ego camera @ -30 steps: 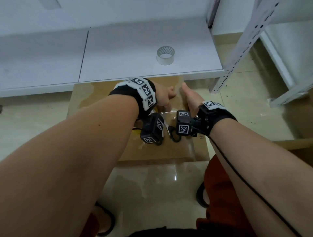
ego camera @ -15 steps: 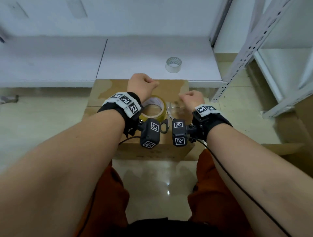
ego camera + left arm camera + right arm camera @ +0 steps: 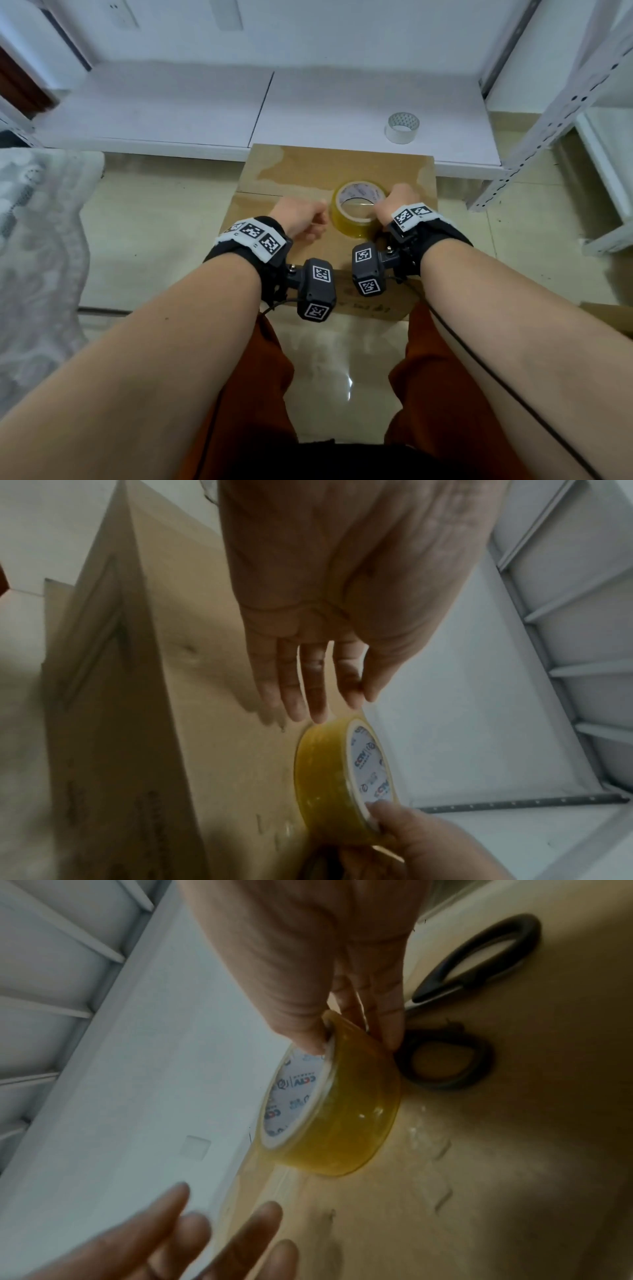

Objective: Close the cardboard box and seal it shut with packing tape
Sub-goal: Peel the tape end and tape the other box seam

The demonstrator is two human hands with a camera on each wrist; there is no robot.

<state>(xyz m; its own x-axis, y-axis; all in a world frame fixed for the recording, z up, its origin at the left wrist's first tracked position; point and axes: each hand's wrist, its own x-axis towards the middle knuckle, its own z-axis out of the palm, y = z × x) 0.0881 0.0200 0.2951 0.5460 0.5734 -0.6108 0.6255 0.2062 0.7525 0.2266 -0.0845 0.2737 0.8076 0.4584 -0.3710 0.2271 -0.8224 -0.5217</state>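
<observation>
The closed cardboard box (image 3: 301,171) stands on the floor in front of my knees. A yellow packing tape roll (image 3: 358,209) lies flat on its top. My right hand (image 3: 383,205) grips the roll's right side; in the right wrist view its thumb (image 3: 304,1031) is inside the core and its fingers are on the outer face of the roll (image 3: 342,1118). My left hand (image 3: 313,222) is just left of the roll, fingers (image 3: 318,696) straight, tips at the roll's (image 3: 329,777) edge. Black-handled scissors (image 3: 445,1064) lie on the box (image 3: 514,1150) behind the roll.
A small clear tape roll (image 3: 402,127) stands on the low white platform (image 3: 205,109) behind the box. A perforated metal shelf post (image 3: 548,102) rises at the right. Lace fabric (image 3: 34,240) lies on the floor at the left.
My right hand has closed on the tape roll's right side. My left hand has come back from the roll's far side to its left side and opened its fingers.
</observation>
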